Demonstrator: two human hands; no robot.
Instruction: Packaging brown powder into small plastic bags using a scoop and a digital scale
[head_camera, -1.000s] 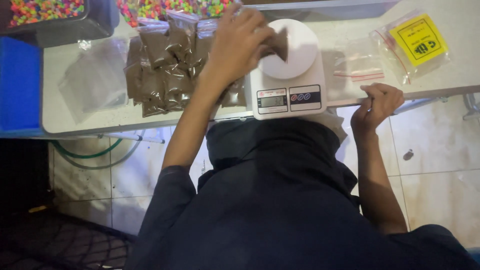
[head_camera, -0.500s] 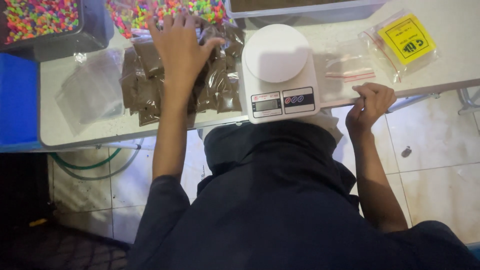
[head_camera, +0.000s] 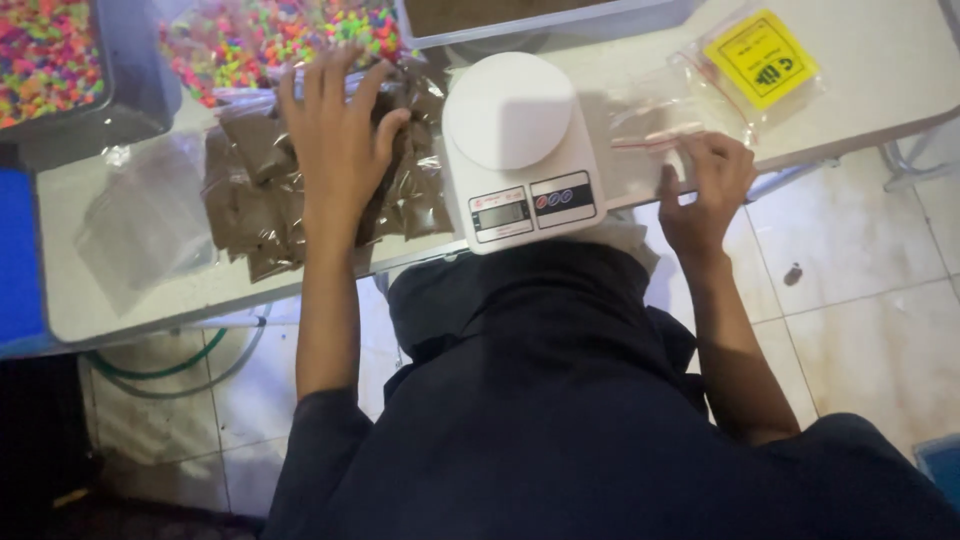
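Packets (head_camera: 250, 190) left of scale (head_camera: 520, 150) — clear bags (head_camera: 660, 130) right.

I sit at a small packing station: a white digital kitchen scale (head_camera: 520, 150), filled brown sachets (head_camera: 250, 190), tubs of bright multicoloured beads (head_camera: 45, 55), white tabletop (head_camera: 880, 70), tiled floor (head_camera: 860, 260).

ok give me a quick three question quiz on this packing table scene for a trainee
1. True or false: the round platform of the white digital kitchen scale is bare.
2. The left hand lies flat on: A) the pile of small brown-filled plastic bags B) the yellow-labelled clear packet C) the scale.
3. What does the right hand touch?

Key
1. True.
2. A.
3. The clear empty zip bags with a red strip, at the edge of the white table, right of the scale.
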